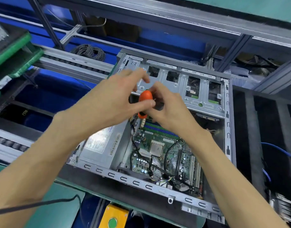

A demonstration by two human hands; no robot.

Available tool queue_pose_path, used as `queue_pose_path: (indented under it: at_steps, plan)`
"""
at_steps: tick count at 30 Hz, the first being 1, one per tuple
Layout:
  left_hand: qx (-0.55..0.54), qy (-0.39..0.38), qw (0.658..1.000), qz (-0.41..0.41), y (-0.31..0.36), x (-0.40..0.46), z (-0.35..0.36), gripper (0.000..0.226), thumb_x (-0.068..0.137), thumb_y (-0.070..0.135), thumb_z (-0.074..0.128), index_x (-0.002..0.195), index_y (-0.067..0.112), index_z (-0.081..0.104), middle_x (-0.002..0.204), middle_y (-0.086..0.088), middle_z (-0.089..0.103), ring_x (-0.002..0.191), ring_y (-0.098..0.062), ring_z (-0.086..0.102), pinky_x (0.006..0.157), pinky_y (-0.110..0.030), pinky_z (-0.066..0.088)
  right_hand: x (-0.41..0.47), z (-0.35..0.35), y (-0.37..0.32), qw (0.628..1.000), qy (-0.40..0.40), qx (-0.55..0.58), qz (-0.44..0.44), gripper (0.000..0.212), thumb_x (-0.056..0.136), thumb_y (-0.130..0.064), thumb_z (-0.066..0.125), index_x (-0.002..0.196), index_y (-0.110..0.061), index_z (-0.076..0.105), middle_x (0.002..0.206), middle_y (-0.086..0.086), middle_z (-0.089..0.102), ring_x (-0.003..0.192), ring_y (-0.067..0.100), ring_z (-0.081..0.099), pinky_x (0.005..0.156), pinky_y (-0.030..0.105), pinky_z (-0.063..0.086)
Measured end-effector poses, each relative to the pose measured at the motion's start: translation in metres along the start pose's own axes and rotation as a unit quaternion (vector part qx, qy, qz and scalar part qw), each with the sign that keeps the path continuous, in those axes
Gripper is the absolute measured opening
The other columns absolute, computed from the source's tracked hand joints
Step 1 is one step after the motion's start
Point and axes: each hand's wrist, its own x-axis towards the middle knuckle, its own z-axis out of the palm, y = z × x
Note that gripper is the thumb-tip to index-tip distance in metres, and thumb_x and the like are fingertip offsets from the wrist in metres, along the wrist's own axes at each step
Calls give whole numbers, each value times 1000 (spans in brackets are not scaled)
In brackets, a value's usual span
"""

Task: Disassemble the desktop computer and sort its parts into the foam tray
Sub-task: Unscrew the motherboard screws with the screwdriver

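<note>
We note a coil of grey cable (88,51) lying on the blue surface behind the roller conveyor rail (72,63). Stacked green-edged trays (13,53) sit at far left. A yellow box with a green push button (113,218) stands at the near desk edge, and a black cord (42,204) crosses the green mat (62,216).

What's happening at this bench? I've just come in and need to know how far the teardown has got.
A person is working over an open desktop case with both hands. The left hand and right hand meet on an orange-handled screwdriver near the drive cage. The motherboard and power supply sit inside the case. The black foam tray lies to the right.
</note>
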Motion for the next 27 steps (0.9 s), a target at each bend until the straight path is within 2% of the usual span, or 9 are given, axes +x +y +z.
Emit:
queue_pose_path:
  at_steps: [2, 6, 10, 11, 14, 17, 22, 25, 27]
  plan:
    - [22, -55, 998, 18, 1, 9, 3, 47, 86, 47, 61, 131, 34, 53, 107, 7, 61, 87, -9, 55, 85, -31, 46, -2, 5, 3, 999, 12, 37, 10, 28, 84, -20, 75, 104, -15, 56, 87, 10, 70, 73, 34, 65, 68, 55, 55]
    - [75, -46, 995, 55, 0, 13, 7, 33, 92, 32, 62, 123, 21, 64, 113, 1, 66, 102, -19, 59, 85, -28, 40, -4, 9, 11, 996, 21, 82, 43, 33, 82, -23, 82, 104, -11, 61, 79, 9, 70, 73, 28, 69, 70, 53, 59]
    - [93, -40, 993, 67, 2, 16, 9, 30, 93, 33, 62, 120, 19, 64, 113, 0, 66, 99, -20, 60, 85, -32, 43, -6, 5, 20, 995, -34, 85, 46, 42, 84, -22, 83, 119, -16, 60, 101, 4, 71, 74, 24, 72, 70, 48, 61]
    - [94, -35, 993, 63, 2, 17, 10, 29, 93, 34, 63, 118, 19, 64, 112, 0, 66, 97, -20, 60, 84, -32, 43, -7, 5, 21, 995, -37, 81, 44, 42, 85, -23, 82, 121, -18, 60, 101, 4, 71, 71, 22, 72, 69, 44, 62]
    - [109, -18, 992, 58, 2, 22, 14, 29, 93, 35, 63, 116, 18, 64, 110, -1, 66, 96, -21, 59, 82, -33, 42, -8, 5, 23, 998, -37, 33, 40, 38, 87, -28, 80, 120, -23, 61, 90, 3, 72, 61, 13, 72, 66, 30, 57]
    - [112, -13, 992, 47, 5, 24, 15, 30, 94, 36, 62, 116, 17, 62, 109, -3, 65, 95, -21, 58, 82, -34, 45, -9, 6, 23, 999, -29, 14, 27, 37, 87, -28, 80, 119, -19, 65, 90, -1, 71, 70, 10, 70, 72, 35, 59]
    - [123, -10, 992, 37, 7, 22, 14, 25, 97, 34, 57, 113, 15, 58, 106, -4, 62, 89, -23, 58, 80, -38, 49, -9, 18, 24, 1000, 7, 21, 15, 23, 87, -32, 79, 107, -25, 68, 79, -15, 64, 68, 3, 64, 67, 22, 50]
    - [231, -46, 969, 78, 4, 16, 16, 25, 102, 36, 45, 116, 15, 45, 102, -4, 57, 85, -29, 62, 72, -42, 51, -5, 22, 24, 1000, 16, -1, -5, 14, 87, -30, 78, 100, -27, 73, 76, -16, 65, 68, 0, 58, 65, 13, 39]
    - [323, -95, 931, 142, -2, 13, 17, 26, 104, 39, 36, 119, 18, 37, 97, 1, 50, 83, -24, 63, 63, -36, 48, -5, 23, 22, 1000, -7, -2, -16, 13, 87, -27, 78, 98, -23, 74, 76, -16, 66, 70, -3, 59, 65, 10, 40]
